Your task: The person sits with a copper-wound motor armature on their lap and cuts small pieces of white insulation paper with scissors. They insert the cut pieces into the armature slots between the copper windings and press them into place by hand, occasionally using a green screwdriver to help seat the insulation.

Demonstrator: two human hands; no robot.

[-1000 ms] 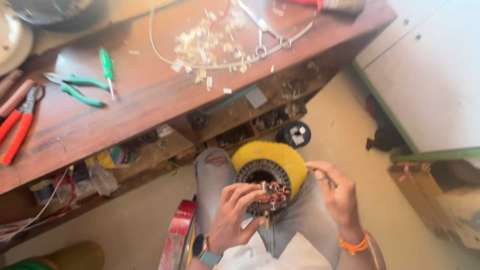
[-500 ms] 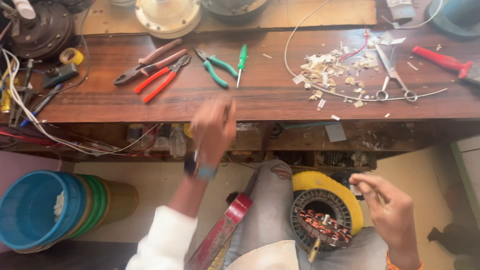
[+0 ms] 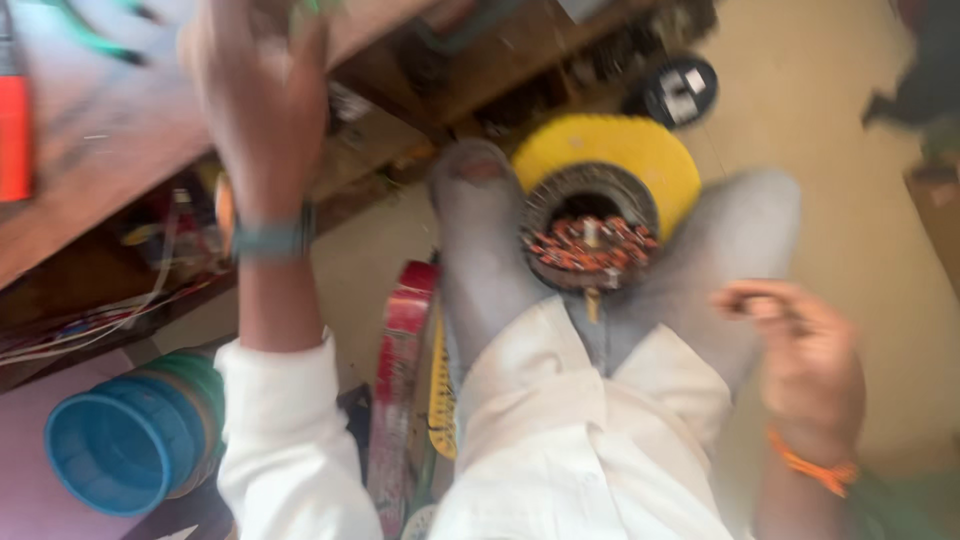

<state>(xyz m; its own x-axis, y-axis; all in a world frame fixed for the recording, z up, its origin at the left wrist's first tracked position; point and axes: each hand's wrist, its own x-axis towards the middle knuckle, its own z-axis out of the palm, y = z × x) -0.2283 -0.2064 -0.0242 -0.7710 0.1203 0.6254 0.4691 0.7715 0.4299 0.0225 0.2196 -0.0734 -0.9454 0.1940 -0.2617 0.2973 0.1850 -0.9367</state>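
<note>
Your motor stator [image 3: 592, 240] rests between your knees, its opening facing up at you. Your left hand [image 3: 255, 90] reaches over the counter [image 3: 90, 150], well apart from it; finger state too blurred to tell. Your right hand [image 3: 800, 350] sits just beside it, fingers curled.

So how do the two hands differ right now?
The left hand is raised up at the wooden workbench; the right hand sits low beside the lap. The left wrist wears a teal band, the right an orange one. Both are motion-blurred, so their grips are unclear.
</note>
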